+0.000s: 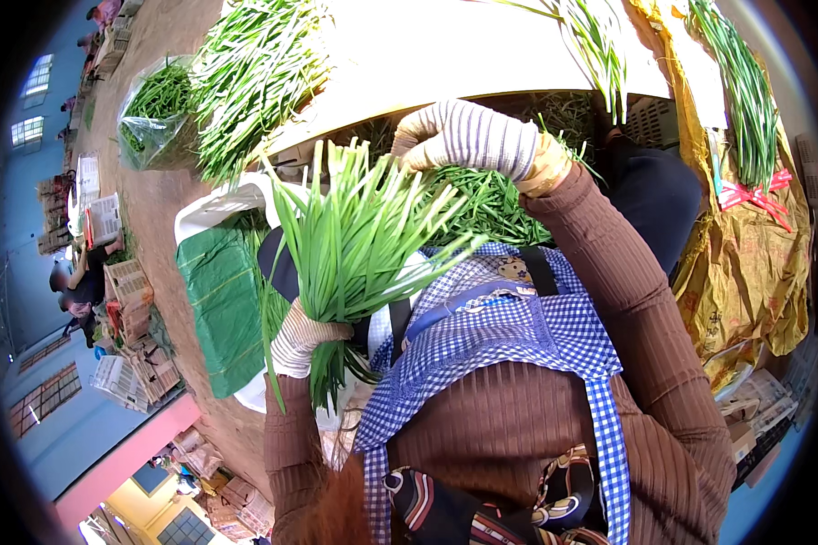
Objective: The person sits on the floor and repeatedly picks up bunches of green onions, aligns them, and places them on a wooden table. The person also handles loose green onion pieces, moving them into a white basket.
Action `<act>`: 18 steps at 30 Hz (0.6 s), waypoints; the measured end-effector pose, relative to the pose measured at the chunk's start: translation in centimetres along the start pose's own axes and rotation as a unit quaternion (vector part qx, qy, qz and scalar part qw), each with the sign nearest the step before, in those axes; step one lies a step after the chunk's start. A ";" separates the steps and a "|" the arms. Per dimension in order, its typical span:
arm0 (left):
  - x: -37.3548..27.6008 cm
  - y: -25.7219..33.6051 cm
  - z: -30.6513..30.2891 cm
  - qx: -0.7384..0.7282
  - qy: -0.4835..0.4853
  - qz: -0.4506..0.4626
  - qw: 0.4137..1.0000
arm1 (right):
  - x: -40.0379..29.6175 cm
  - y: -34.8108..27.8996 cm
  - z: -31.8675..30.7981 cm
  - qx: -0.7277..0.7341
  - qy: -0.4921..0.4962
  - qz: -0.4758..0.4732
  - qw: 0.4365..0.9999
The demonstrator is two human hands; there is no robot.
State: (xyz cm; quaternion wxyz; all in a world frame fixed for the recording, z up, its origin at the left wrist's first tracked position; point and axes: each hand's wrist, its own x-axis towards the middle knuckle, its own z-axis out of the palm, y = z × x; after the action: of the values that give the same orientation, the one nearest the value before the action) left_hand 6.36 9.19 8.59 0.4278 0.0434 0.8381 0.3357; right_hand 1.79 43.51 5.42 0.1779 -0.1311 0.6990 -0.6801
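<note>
My left hand [308, 340], in a striped knit glove, grips a thick bunch of garlic chives [347, 238] near its lower end. The pale cut ends fan out away from me, and the dark leaf tips hang below the fist. My right hand [467, 139], gloved the same way, is curled beside the pale ends at the bunch's upper right. Whether any stalk is pinched in its fingers cannot be made out. Below the right hand, a heap of loose green leaves [491, 204] lies at my lap, partly covered by the bunch.
Ahead stands a brightly lit white tabletop [450, 48] with a large chive pile [266, 75] at its left. A clear bag of greens [157, 102] and a green woven sack [221, 306] stand left. On yellow sacking [750, 286], right, lie chives [743, 102] and red ties [756, 197].
</note>
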 end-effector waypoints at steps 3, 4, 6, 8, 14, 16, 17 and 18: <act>0.1 -0.5 -0.1 -0.034 -0.013 -0.004 0.999 | -0.7 0.4 -0.4 -0.006 -0.023 0.023 0.999; 0.2 -1.2 -0.2 -0.048 -0.024 -0.014 0.998 | -0.5 1.5 -0.4 0.020 -0.024 0.015 0.999; 0.3 -1.5 0.0 -0.073 -0.034 -0.020 0.997 | -0.5 2.0 0.0 0.009 0.007 0.012 1.000; 0.5 -1.4 0.3 -0.095 -0.029 -0.014 0.995 | -0.5 1.6 0.2 0.006 0.012 0.045 0.999; 0.9 -2.1 0.3 -0.006 -0.038 0.013 0.999 | -0.1 2.2 1.0 0.061 0.012 -0.005 0.998; 0.8 -1.8 0.5 -0.012 -0.033 0.013 0.999 | -0.6 1.6 1.4 0.109 0.050 -0.010 0.993; 0.7 -1.5 0.6 -0.012 -0.028 0.014 0.999 | -1.2 1.0 1.1 0.085 0.105 -0.028 0.991; 0.6 -1.0 0.5 -0.010 -0.025 0.017 0.999 | -1.9 0.8 0.3 0.121 0.185 -0.016 0.975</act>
State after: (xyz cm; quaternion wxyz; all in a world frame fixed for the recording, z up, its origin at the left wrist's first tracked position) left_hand 6.58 8.87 7.37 0.4434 0.0620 0.8229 0.3500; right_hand 3.65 44.04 4.73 0.0492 0.0078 0.6301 -0.7749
